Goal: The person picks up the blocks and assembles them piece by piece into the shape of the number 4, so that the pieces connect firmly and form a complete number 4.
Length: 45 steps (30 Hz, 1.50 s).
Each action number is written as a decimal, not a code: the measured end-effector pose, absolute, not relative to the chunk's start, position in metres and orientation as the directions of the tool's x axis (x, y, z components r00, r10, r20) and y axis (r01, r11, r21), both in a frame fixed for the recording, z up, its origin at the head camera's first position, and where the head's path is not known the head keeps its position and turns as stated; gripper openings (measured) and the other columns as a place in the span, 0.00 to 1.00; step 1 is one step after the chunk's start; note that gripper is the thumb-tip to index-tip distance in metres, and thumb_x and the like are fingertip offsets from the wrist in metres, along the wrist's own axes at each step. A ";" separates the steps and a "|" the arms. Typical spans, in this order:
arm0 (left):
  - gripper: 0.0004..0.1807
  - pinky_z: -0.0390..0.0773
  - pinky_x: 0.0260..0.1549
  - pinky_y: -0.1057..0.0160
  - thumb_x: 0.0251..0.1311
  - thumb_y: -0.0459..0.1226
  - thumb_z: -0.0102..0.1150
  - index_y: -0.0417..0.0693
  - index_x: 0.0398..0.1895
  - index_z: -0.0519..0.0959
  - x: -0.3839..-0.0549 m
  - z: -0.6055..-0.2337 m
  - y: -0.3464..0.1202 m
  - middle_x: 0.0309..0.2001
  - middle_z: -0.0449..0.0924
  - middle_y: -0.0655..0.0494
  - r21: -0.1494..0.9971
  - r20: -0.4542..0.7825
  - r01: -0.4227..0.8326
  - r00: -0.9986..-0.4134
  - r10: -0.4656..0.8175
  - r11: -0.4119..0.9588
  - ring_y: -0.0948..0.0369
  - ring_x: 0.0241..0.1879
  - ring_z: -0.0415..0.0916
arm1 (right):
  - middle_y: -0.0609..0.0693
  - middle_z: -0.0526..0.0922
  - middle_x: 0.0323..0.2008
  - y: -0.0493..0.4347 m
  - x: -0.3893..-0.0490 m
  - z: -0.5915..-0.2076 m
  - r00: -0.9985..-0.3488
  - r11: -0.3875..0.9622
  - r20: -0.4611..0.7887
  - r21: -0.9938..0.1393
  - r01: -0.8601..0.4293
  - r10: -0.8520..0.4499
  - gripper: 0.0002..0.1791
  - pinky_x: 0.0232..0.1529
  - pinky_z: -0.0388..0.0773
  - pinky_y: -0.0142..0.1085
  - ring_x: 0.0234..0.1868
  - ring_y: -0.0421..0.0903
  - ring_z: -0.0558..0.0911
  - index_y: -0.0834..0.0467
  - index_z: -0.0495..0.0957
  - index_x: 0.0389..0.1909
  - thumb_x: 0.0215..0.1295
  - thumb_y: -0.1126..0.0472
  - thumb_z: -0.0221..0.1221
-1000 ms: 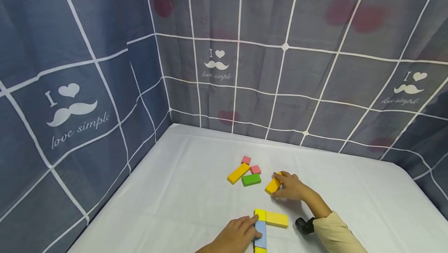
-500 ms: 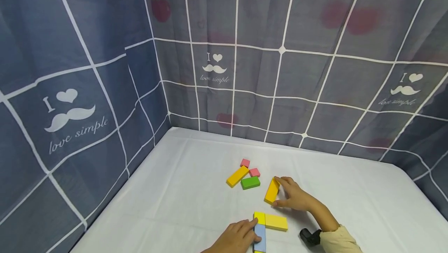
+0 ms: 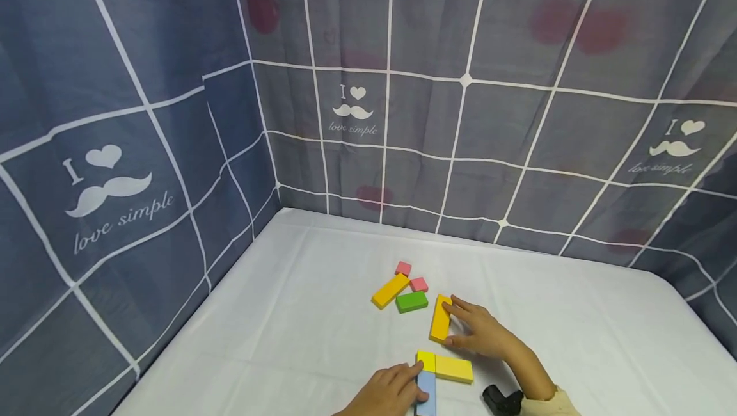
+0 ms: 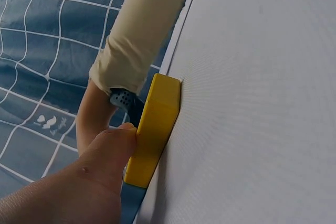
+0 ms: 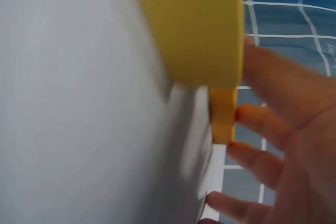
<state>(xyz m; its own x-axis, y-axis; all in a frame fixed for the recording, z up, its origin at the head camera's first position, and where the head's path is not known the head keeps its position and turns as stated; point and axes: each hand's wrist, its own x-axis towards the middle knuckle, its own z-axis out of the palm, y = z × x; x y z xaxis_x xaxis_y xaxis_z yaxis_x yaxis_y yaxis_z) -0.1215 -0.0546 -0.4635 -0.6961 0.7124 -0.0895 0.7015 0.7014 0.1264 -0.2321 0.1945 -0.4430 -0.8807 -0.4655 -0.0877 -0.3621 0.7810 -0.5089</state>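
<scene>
Landmark: blue block (image 3: 427,386). Yellow square block (image 3: 428,360) abuts its far end; yellow rectangular block (image 3: 454,370) runs rightward from that square.

Left hand (image 3: 391,392): fingers close together, index tip on the square, thumb on the landmark; pressing, not pinching, as far as visible.

Right hand (image 3: 479,331): fingers spread, tips touching the orange-yellow block (image 3: 439,320), which lies beyond the landmark, slightly right. No firm pinch shown; thumb contact cannot be confirmed from the right wrist view.

Farther beyond the landmark, to its left: green block (image 3: 411,302), two pink cubes, a second orange-yellow block (image 3: 389,292).

Risks (judgement): loose fingertips could let the block skid or twist; pulled too near the landmark, it could knock the yellow pieces askew, especially the rectangular one, which neither hand steadies.
</scene>
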 end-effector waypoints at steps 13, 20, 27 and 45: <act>0.42 0.71 0.61 0.55 0.44 0.78 0.39 0.71 0.61 0.65 -0.115 -0.461 -0.061 0.70 0.59 0.64 0.111 -0.058 0.698 -0.706 0.706 0.707 0.64 0.66 0.61 | 0.59 0.65 0.68 0.184 -0.220 -0.440 -0.899 0.801 -0.053 -0.478 -0.360 -0.436 0.38 0.60 0.60 0.67 0.67 0.67 0.62 0.58 0.71 0.63 0.53 0.44 0.66; 0.44 0.69 0.63 0.54 0.44 0.78 0.38 0.69 0.62 0.64 -0.119 -0.459 -0.062 0.71 0.56 0.63 0.141 -0.095 0.690 -0.704 0.704 0.710 0.63 0.68 0.58 | 0.57 0.72 0.63 0.178 -0.217 -0.435 -0.885 0.833 0.037 -0.320 -0.451 -0.465 0.32 0.54 0.70 0.62 0.60 0.63 0.69 0.56 0.75 0.59 0.54 0.47 0.66; 0.45 0.68 0.64 0.54 0.44 0.78 0.39 0.68 0.63 0.64 -0.123 -0.462 -0.061 0.72 0.53 0.62 0.176 -0.118 0.681 -0.702 0.702 0.710 0.62 0.69 0.57 | 0.53 0.76 0.57 0.172 -0.214 -0.431 -0.891 0.846 0.043 -0.298 -0.443 -0.451 0.29 0.48 0.76 0.52 0.51 0.55 0.71 0.54 0.79 0.55 0.51 0.48 0.68; 0.42 0.67 0.63 0.56 0.51 0.76 0.36 0.63 0.63 0.64 -0.125 -0.464 -0.063 0.71 0.55 0.59 0.206 -0.052 0.721 -0.668 0.743 0.662 0.61 0.70 0.56 | 0.58 0.74 0.61 0.169 -0.207 -0.429 -0.871 0.823 -0.028 -0.345 -0.452 -0.490 0.25 0.47 0.74 0.49 0.49 0.53 0.72 0.55 0.76 0.58 0.60 0.53 0.62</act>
<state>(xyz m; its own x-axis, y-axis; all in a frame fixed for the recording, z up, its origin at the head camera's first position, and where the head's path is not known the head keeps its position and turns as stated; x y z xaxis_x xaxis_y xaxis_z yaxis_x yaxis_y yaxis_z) -0.1251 -0.0629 -0.4641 -0.6676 0.7427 -0.0519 0.7205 0.6621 0.2063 -0.2074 0.1693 -0.4286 -0.8713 -0.4899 -0.0279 -0.4517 0.8229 -0.3447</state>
